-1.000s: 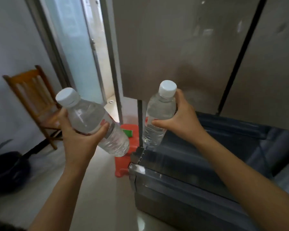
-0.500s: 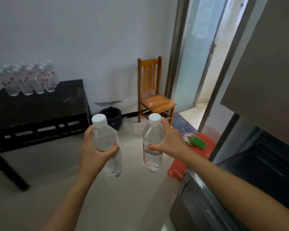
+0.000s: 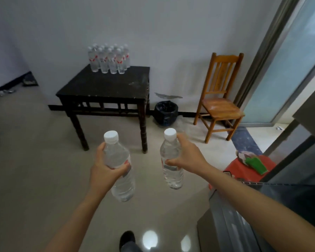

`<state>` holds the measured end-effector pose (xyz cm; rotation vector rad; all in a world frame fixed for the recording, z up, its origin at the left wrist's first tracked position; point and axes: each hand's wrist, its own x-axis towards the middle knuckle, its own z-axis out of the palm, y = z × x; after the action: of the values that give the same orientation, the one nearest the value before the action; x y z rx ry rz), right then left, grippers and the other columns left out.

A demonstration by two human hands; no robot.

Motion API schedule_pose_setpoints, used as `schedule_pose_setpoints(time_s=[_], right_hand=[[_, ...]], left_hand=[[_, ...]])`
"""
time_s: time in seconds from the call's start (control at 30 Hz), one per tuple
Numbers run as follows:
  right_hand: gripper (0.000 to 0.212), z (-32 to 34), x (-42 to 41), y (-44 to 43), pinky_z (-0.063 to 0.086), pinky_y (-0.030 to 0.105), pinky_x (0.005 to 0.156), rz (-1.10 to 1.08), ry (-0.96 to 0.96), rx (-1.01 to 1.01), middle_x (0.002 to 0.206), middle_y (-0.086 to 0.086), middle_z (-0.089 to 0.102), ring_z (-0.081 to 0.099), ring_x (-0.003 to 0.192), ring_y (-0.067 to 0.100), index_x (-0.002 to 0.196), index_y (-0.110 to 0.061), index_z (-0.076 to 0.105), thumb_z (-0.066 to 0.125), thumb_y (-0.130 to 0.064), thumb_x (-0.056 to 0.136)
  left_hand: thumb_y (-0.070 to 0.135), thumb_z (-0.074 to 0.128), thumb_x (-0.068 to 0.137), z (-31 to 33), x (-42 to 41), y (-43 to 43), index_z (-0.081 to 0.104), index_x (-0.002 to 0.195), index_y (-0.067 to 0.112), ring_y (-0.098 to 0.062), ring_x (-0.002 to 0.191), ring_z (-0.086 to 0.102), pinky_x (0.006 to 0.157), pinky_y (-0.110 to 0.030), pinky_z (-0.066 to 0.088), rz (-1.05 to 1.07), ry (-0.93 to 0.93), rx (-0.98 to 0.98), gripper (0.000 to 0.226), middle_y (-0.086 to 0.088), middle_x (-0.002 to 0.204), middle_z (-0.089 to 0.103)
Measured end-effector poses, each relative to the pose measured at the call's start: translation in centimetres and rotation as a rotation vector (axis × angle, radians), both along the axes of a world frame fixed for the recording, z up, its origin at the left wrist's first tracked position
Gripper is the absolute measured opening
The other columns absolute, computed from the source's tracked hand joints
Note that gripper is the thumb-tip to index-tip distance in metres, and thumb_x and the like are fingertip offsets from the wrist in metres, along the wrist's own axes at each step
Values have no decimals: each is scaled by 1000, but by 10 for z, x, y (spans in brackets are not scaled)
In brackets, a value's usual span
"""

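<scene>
I carry two clear water bottles with white caps out in front of me, above the floor. My left hand [image 3: 104, 170] grips the left bottle [image 3: 119, 160] round its middle, its base tilted toward me. My right hand [image 3: 187, 157] grips the right bottle [image 3: 171, 168] from the right side, near its upper half, and it hangs almost upright. Straight ahead stands a dark wooden table [image 3: 107, 88] against the white wall, with several more water bottles [image 3: 109, 58] clustered at its far edge.
A black bin [image 3: 165, 113] and a wooden chair [image 3: 220, 99] stand right of the table. A red stool [image 3: 244, 170] with a green item is at my right, beside an open grey appliance door [image 3: 262, 215]. A glass door [image 3: 289, 60] is at far right. Pale floor lies between me and the table.
My view has swung left, away from the grey appliance, until the table sits straight ahead. Both hands still hold their bottles, the left one now more upright.
</scene>
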<state>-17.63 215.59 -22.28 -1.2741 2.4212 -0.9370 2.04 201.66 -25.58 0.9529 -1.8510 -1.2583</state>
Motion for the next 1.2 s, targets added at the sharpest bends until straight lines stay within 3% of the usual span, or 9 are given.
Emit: schedule_pose_setpoints(time_s=[0.07,0.17,0.27,0.4,0.53,0.77,0.93,1.2], right_hand=[[78,-4,8,-9,51,38,83,34,-20,19,112,0,58,58,99,20,127,-30,35,80,-30,62],[79,-7,18,-29,50,38,82,98,-18,26,112,1,58,58,99,21,127,-29,35,80,-31,62],[80,-7,35,-53,48,33,77,164,-4,34,112,1,58,57,96,21,129,-28,35,80,-29,63],[79,-11,57,-84,50,35,76,222,-4,40,109,2,59,57,93,22,126,-29,35,79,-31,61],[79,-17,87,-117,46,28,70,296,-8,57,106,-2,57,55,89,17,126,-29,34,79,-32,61],[82,-21,159,-185,53,37,79,325,-54,68,106,-5,55,57,92,17,129,-30,31,79,-32,62],[82,-21,201,-227,52,38,82,312,-69,42,108,-7,53,54,97,16,128,-29,32,79,-31,62],[81,-8,258,-304,51,37,83,327,-60,19,103,-10,48,50,94,12,129,-25,34,81,-28,62]], left_hand=[[21,81,59,-1,17,-1,38,123,36,-5,88,55,80,-29,43,64,-17,15,79,17,100,55],[33,74,51,3,42,-4,38,125,34,5,83,53,76,-25,41,172,-27,29,82,26,95,51],[48,71,41,3,71,-13,37,125,38,-6,92,57,82,-31,45,251,-28,55,91,15,102,57],[50,70,40,0,107,-27,36,126,38,-17,99,58,86,-38,48,325,-46,61,93,7,110,57],[52,68,38,-3,144,-44,35,129,36,-17,98,56,83,-35,46,414,-44,62,98,8,108,56],[54,70,37,-7,227,-108,35,128,38,-21,101,56,88,-41,47,471,-80,64,98,4,111,56],[40,80,47,-7,274,-159,34,129,36,-20,102,55,87,-39,45,459,-98,42,94,6,110,54],[56,67,36,6,336,-224,32,132,33,-19,98,51,87,-41,46,523,-66,51,105,7,109,49]])
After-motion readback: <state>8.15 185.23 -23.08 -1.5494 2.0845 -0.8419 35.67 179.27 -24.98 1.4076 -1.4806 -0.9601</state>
